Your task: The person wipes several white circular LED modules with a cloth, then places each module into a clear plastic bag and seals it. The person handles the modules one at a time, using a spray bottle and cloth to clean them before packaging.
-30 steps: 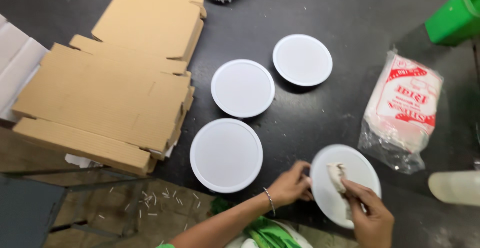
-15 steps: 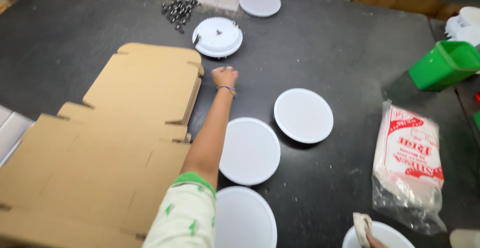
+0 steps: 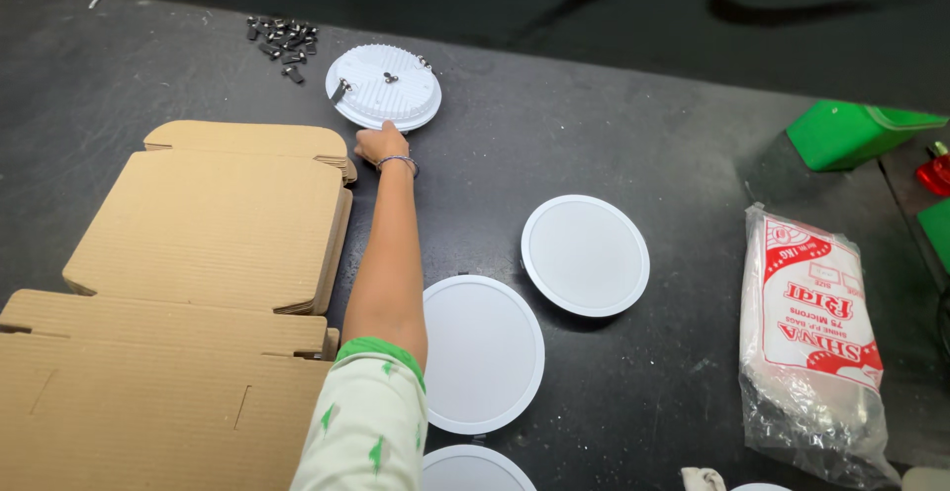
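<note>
— Where's the left hand point(image 3: 382, 144)?

— Stretched to the far side of the bench point(image 3: 614, 145), fingers at the near rim of the upturned round lamp point(image 3: 384, 86), which lies just beyond it. Whether the grip has closed, I cannot tell (fingers hidden).

— The right?

— Out of sight.

— And the count?

— One upturned lamp; three white discs point(image 3: 585, 254) face-down nearer, the nearest cut off.

Small assembly and packing workshop, dark worktable point(image 3: 614, 154), round white panel lights point(image 3: 584, 253) laid out in a row, flat cardboard boxes point(image 3: 208, 224) stacked left, loose metal clips point(image 3: 282, 36) far, plastic-bag pack point(image 3: 816, 333) right
</note>
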